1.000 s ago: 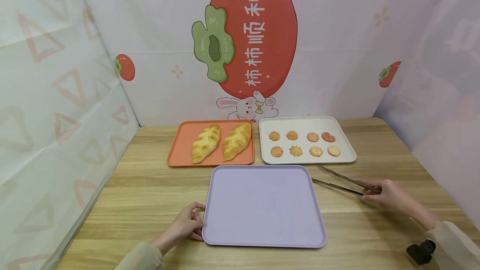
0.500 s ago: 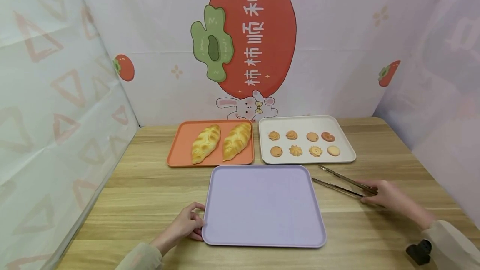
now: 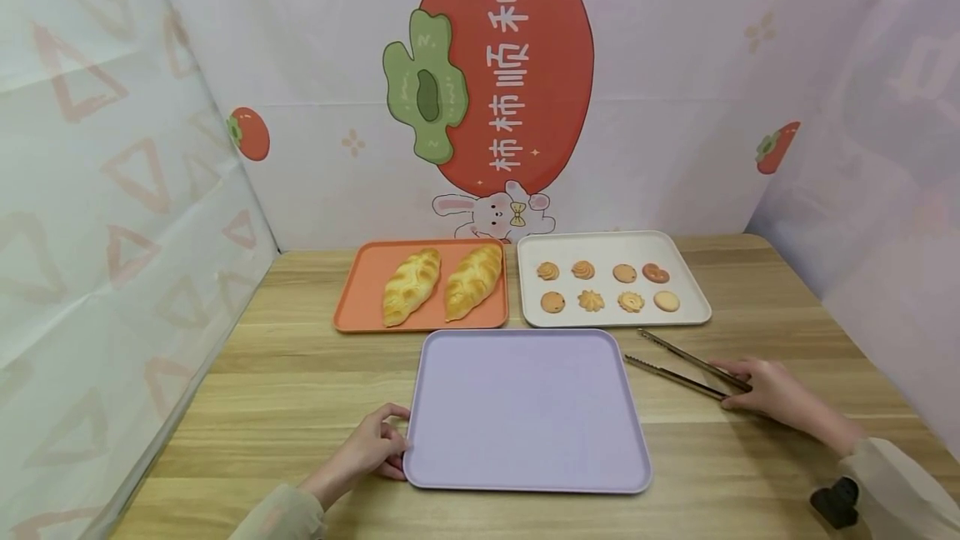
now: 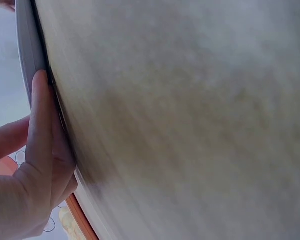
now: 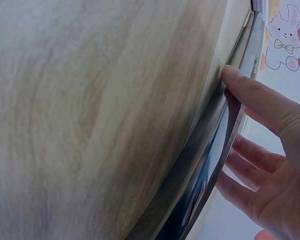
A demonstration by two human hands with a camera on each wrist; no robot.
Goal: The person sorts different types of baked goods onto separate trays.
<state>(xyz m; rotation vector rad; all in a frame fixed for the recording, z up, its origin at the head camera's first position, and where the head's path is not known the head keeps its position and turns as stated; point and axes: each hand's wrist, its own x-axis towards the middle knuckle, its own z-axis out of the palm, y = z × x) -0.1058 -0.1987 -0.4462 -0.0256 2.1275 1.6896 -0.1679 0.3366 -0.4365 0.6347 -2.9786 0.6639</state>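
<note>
In the head view a lilac tray [image 3: 528, 411] lies flat on the table at the front middle. My left hand [image 3: 371, 444] is at its left edge, bent fingers touching the rim; the left wrist view shows one fingertip [image 4: 40, 80] against the tray's outer wall. To the right of this tray my right hand [image 3: 776, 398] holds metal tongs [image 3: 678, 376] by the handle end. In the right wrist view the thumb [image 5: 255, 92] presses one side of the tongs, with other fingers on the opposite side. Their arms are spread, tips toward the lilac tray. My palm hides the hinge end.
Behind the lilac tray, an orange tray [image 3: 360, 298] carries two braided loaves [image 3: 474, 283]. To its right, a white tray [image 3: 693, 294] bears several cookies [image 3: 591, 300] in two rows. Patterned cloth [image 3: 645, 157] walls the table [image 3: 300, 373]. A black object [image 3: 835, 502] is by my right sleeve.
My right hand has shifted slightly left along the tongs. The left hand and the trays stay where they were.
</note>
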